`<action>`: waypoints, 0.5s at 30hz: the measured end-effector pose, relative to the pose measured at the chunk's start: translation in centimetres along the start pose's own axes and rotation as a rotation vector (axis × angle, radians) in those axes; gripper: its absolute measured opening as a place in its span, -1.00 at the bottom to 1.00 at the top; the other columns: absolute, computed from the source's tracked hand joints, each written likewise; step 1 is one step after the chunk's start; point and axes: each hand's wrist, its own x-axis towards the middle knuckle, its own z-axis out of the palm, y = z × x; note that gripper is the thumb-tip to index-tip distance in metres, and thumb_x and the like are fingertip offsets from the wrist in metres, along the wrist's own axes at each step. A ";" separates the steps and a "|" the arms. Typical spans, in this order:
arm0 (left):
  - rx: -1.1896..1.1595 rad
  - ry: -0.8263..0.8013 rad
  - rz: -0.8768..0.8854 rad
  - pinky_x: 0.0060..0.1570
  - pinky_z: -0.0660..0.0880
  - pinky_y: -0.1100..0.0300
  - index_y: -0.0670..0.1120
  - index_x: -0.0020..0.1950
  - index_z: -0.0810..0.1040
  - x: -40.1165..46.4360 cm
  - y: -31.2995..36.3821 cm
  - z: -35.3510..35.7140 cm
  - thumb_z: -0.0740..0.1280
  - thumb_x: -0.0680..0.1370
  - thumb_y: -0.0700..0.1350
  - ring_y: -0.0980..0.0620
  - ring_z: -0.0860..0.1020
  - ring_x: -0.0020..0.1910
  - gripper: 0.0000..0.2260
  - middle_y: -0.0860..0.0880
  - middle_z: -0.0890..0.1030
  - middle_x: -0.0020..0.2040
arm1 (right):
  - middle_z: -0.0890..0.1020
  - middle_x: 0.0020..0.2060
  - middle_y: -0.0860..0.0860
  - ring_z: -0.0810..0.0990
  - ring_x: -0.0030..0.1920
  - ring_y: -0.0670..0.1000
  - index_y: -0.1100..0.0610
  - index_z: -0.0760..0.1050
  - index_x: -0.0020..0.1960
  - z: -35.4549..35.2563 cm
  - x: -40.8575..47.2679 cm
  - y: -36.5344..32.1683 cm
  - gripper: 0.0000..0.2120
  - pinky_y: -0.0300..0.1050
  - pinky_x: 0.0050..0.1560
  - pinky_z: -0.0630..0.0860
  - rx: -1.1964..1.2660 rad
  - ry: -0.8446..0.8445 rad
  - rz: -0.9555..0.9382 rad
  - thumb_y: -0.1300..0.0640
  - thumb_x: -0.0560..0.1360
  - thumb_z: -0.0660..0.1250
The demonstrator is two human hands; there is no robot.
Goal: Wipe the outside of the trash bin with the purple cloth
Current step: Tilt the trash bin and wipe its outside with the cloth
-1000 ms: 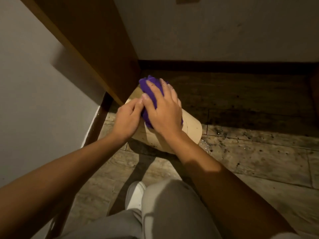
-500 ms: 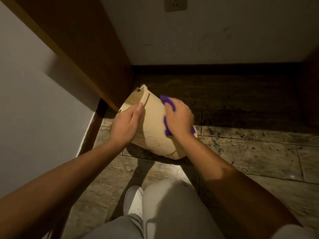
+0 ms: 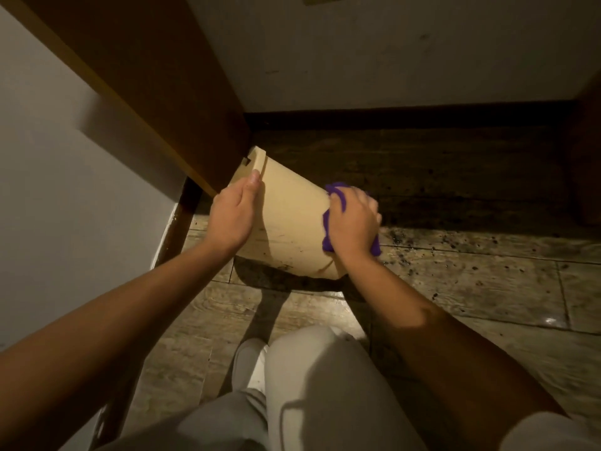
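Observation:
A beige plastic trash bin [image 3: 291, 222] is tilted over above the floor, its rim up at the left under a wooden panel and its bottom down at the right. My left hand [image 3: 232, 213] grips the bin's side near the rim. My right hand [image 3: 353, 222] presses the purple cloth [image 3: 328, 222] against the bin's right side near its bottom. Most of the cloth is hidden under my palm. Dark smudges show on the bin's lower wall.
A brown wooden panel [image 3: 156, 83] slants down over the bin's rim. A white wall [image 3: 58, 196] stands at the left and another [image 3: 390, 50] behind. Dark specks [image 3: 422, 249] litter the wood-pattern floor at the right. My knee [image 3: 325, 379] and white shoe [image 3: 250, 359] are below.
My right hand slid the cloth from the top of the bin down its right side toward the bottom. The bin has turned and tipped, showing more of its side. My left hand stays near the rim.

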 end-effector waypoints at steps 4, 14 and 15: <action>0.047 -0.037 0.106 -0.13 0.49 0.16 -0.13 0.03 0.60 -0.2 0.8 0.2 0.03 0.76 0.09 0.02 0.61 -0.14 -0.56 -0.06 0.64 -0.12 | 0.61 0.34 0.01 0.46 0.38 0.11 0.00 0.58 0.33 0.3 -0.8 -7.6 -0.64 0.06 0.29 0.33 0.264 0.021 -0.300 -0.04 0.62 0.20; 0.045 0.060 -0.016 -0.17 0.43 0.07 -0.16 -0.10 0.54 -1.8 -0.9 -0.9 0.07 0.74 0.11 -0.10 0.51 -0.23 -0.55 -0.20 0.59 -0.14 | 0.61 0.26 0.14 0.57 0.21 0.21 0.03 0.54 0.35 -1.4 2.5 6.4 -0.65 0.00 0.13 0.46 -0.055 -0.316 0.305 -0.07 0.67 0.17; 0.062 0.047 -0.007 -0.16 0.44 0.03 -0.18 -0.08 0.56 -1.6 -0.5 -0.8 0.09 0.74 0.12 -0.16 0.54 -0.20 -0.53 -0.22 0.59 -0.13 | 0.62 0.26 0.14 0.58 0.22 0.20 0.05 0.53 0.37 -1.8 2.6 7.2 -0.65 -0.02 0.09 0.44 -0.051 -0.324 0.357 -0.06 0.68 0.18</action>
